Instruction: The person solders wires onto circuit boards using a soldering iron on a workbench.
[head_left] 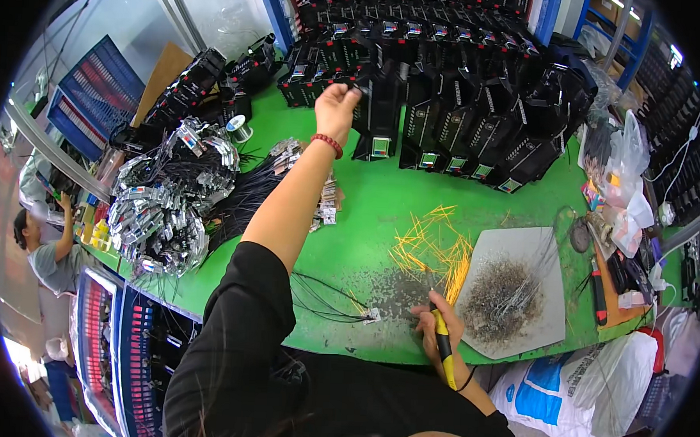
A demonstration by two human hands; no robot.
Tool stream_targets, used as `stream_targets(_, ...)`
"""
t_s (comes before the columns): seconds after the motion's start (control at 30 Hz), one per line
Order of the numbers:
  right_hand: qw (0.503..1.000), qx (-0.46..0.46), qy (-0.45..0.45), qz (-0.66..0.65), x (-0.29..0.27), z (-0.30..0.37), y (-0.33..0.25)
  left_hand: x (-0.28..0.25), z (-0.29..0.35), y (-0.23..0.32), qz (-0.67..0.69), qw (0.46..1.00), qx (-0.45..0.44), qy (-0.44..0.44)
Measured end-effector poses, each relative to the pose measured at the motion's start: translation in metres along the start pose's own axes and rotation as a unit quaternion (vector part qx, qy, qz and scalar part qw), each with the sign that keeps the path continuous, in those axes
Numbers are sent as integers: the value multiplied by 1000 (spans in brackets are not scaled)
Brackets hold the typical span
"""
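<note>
Stretched far forward across the green bench, my left hand (337, 110) is closed in a pinch at the left side of a black plastic housing (379, 114). That housing stands upright, with a small coloured label at its lower end. My right hand (443, 332), near the front edge, grips a soldering iron (442, 336) with a yellow and black handle. The iron's tip points away from me, by a scatter of thin yellow tubes (435, 246). To its left lie black wires (327, 299) ending in a small silvery connector (371, 315).
More black housings (479, 130) stand in rows at the back. On the left are a heap of silvery parts with wires (167, 203) and a solder spool (239, 128). A grey, residue-covered board (548, 321) lies right of the iron. Another person (50, 252) is at far left.
</note>
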State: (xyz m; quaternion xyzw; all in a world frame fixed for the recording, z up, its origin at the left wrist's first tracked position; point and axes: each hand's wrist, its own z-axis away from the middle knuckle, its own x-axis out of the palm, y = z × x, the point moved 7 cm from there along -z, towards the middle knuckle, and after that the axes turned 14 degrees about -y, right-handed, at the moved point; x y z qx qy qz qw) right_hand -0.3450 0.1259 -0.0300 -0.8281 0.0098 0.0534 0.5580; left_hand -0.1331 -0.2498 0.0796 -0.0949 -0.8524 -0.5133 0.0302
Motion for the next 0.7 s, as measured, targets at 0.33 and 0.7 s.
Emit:
stream_targets(0.33, 985, -57, 145, -78, -48, 2, -35, 73, 138, 191, -515, 661, 372, -400)
stream_targets(0.7, 914, -78, -125, 379, 3, -152, -163, 62, 273, 210, -517, 586, 347, -518)
